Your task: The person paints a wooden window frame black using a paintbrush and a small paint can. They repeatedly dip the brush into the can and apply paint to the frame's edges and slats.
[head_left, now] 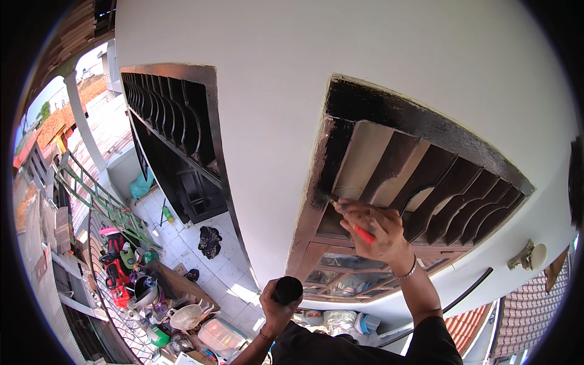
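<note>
My right hand (383,230) is closed around a paintbrush with a red handle (364,235). The brush tip touches the left post of a wooden window frame (337,152). Glossy black covers the upper part of that post and much of the top rail; lower down the post is duller brown. Wavy dark slats (420,191) fill the opening to the right of the brush. Lower and to the left, my left hand (275,313) grips a small dark container (288,291), black at its round top. What it holds inside cannot be made out.
White wall (267,121) surrounds the frame. A dark doorway with a slatted vent (176,109) stands left. Below, the tiled floor bears a black plastic bag (210,241), a clear plastic box (221,336) and heaped household goods. A green metal frame (103,188) leans at far left; a wall lamp (535,257) juts out right.
</note>
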A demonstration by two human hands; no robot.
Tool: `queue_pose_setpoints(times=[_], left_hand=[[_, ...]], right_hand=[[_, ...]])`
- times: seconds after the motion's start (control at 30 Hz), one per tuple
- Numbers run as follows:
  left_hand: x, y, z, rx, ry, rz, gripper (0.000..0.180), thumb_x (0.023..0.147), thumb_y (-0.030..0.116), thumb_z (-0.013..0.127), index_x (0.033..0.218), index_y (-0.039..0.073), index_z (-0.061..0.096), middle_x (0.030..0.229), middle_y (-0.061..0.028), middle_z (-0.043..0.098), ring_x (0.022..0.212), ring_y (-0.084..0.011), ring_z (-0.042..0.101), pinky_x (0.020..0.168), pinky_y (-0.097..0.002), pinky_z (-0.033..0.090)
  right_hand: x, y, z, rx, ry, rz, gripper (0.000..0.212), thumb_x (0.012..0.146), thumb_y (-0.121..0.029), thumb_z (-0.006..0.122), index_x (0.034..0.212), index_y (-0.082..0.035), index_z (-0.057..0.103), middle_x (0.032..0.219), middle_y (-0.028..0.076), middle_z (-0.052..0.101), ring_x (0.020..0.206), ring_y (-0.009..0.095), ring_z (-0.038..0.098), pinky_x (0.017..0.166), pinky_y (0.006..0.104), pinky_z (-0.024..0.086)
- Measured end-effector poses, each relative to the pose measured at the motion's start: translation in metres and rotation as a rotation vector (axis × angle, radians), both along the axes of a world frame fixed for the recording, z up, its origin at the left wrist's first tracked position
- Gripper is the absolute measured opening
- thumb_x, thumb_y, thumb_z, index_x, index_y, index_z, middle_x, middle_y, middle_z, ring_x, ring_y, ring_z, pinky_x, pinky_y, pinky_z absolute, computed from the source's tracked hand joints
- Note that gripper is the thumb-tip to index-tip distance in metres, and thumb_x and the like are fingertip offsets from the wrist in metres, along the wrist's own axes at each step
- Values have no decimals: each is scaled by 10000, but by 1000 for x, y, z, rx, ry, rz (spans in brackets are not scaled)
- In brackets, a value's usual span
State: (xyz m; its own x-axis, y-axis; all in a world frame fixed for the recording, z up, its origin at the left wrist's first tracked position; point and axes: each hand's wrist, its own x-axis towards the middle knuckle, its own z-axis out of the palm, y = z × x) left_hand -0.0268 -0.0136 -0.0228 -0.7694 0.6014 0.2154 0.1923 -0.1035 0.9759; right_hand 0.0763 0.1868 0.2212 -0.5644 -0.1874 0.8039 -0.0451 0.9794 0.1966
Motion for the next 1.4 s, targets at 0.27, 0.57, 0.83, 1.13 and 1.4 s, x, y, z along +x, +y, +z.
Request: queue_pose_setpoints(times=[0.27, 0.57, 0.83, 1.13, 1.4], left_hand=[[0, 0, 19, 29, 203, 25, 398, 679, 76, 915, 995, 20, 680, 906, -67, 719, 819, -158, 710, 775, -315, 575], [2, -20, 15, -20, 171, 74, 375, 673, 97, 920, 976, 23, 711, 917, -87, 729, 825, -196, 722, 771, -334, 579], [4, -13, 29, -18, 142, -9, 467, 636, 46, 907, 1057, 20, 707, 1030, -125, 712, 920, -257, 718, 841, -345, 575], [7, -19, 27, -65, 71, 4, 524, 628, 28, 904, 1113, 30, 704, 1079, -123, 706, 981, -252, 716, 875, -340, 573], [4, -14, 20, -74, 104, -28, 497, 635, 40, 904, 1088, 24, 699, 1058, -124, 711, 948, -255, 721, 853, -350, 576]], right_hand=[[-12, -6, 71, 264, 365, -20, 209, 845, -40, 756, 994, -120, 634, 1086, 90, 761, 1081, 284, 738, 708, 283, 636], [2, -12, -23, 468, -140, 25, 120, 892, -87, 706, 913, -108, 589, 1058, 92, 739, 1065, 270, 740, 788, 321, 673], [-3, 5, 81, 188, 249, -86, 463, 883, -3, 767, 1237, 4, 469, 1003, 169, 738, 911, 300, 759, 881, 410, 618], [12, -12, -20, -720, 244, 279, 367, 883, 13, 773, 1124, 0, 496, 994, 173, 695, 932, 278, 752, 833, 394, 645], [-29, 20, -1, -652, 217, 52, 363, 876, -19, 800, 1109, 8, 523, 895, 137, 749, 828, 178, 752, 703, 271, 625]])
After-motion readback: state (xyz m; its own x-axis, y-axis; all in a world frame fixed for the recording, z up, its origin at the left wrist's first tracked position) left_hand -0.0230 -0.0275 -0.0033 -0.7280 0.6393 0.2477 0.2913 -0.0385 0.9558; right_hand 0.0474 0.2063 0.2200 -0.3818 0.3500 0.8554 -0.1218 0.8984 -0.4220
